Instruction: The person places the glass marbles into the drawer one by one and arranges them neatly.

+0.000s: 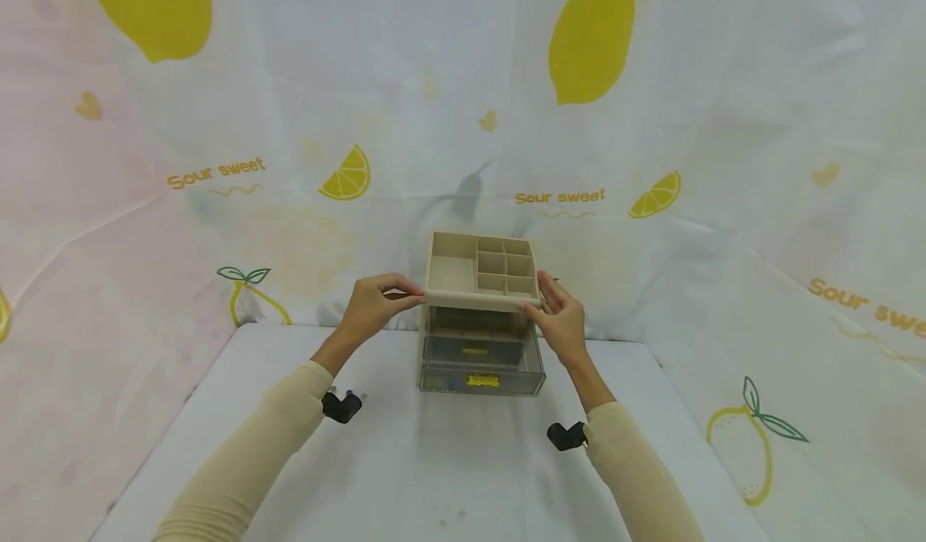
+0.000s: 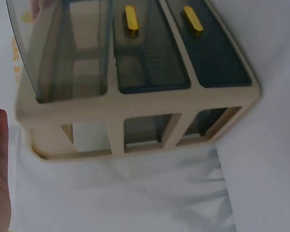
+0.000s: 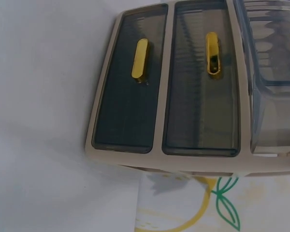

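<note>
Head view: a beige drawer organizer (image 1: 481,317) stands near the far edge of the white desk (image 1: 434,461), about midway along it. The left hand (image 1: 372,305) pinches the left rim of its compartmented top; the right hand (image 1: 560,321) grips the right rim.

Left wrist view: the organizer's beige frame and two smoky drawers with yellow handles (image 2: 130,20) fill the frame; only the palm's edge shows.

Right wrist view: two drawer fronts, no hand visible.
</note>
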`<state>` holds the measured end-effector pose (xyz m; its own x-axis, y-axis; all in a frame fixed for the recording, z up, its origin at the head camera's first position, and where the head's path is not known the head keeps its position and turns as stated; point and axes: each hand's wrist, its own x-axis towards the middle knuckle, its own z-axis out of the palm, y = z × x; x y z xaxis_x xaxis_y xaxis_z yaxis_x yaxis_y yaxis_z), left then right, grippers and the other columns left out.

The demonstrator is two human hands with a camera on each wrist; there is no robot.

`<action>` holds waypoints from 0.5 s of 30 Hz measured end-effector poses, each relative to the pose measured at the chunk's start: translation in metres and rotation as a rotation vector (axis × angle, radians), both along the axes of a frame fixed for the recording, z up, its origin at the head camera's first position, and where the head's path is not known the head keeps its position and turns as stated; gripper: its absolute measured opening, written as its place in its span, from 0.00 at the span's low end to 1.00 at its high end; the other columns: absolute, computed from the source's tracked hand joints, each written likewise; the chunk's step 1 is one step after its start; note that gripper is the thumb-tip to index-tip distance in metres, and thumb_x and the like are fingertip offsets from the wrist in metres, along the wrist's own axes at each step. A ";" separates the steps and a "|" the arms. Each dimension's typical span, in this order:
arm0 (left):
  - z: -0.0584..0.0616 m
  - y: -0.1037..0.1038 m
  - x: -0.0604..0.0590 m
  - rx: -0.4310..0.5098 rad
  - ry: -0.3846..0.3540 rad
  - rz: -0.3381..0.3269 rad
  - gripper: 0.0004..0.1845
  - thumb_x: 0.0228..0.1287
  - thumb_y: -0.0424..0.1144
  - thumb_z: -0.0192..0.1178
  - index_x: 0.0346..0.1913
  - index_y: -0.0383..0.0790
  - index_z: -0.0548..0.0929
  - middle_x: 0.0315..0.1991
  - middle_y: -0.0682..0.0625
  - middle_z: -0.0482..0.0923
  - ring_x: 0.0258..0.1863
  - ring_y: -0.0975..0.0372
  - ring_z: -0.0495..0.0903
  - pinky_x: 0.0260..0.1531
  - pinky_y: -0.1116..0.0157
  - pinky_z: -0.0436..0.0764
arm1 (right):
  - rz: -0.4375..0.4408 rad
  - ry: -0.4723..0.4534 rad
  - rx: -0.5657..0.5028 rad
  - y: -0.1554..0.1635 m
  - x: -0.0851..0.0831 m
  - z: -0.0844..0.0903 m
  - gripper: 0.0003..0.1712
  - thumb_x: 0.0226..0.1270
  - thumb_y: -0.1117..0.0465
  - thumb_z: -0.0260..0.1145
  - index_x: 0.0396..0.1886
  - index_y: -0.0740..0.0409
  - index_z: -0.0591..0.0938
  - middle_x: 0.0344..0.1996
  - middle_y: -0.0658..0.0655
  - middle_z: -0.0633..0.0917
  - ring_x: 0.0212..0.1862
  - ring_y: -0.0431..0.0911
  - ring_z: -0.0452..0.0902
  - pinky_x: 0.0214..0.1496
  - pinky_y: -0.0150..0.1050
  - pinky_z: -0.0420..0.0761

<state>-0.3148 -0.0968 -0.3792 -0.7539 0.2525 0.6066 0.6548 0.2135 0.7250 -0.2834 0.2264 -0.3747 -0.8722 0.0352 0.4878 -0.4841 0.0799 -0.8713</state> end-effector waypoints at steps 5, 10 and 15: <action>0.024 0.028 0.021 -0.007 0.100 -0.164 0.05 0.53 0.23 0.69 0.34 0.30 0.87 0.34 0.40 0.84 0.36 0.51 0.85 0.40 0.63 0.84 | -0.010 0.005 0.004 0.002 0.000 0.001 0.42 0.54 0.75 0.73 0.68 0.74 0.64 0.68 0.67 0.67 0.69 0.53 0.62 0.66 0.44 0.65; 0.024 0.051 0.024 -0.057 0.169 -0.289 0.05 0.52 0.25 0.71 0.33 0.33 0.87 0.33 0.45 0.85 0.34 0.56 0.85 0.37 0.64 0.84 | -0.009 0.015 -0.001 0.003 0.000 0.002 0.42 0.55 0.75 0.73 0.68 0.74 0.64 0.68 0.68 0.67 0.70 0.54 0.62 0.66 0.45 0.65; 0.015 0.066 0.021 -0.165 0.172 -0.332 0.04 0.53 0.32 0.72 0.33 0.40 0.88 0.32 0.55 0.85 0.33 0.65 0.84 0.35 0.68 0.83 | 0.003 -0.004 0.014 0.001 0.001 0.000 0.42 0.56 0.74 0.72 0.69 0.75 0.63 0.68 0.68 0.66 0.70 0.53 0.61 0.66 0.42 0.65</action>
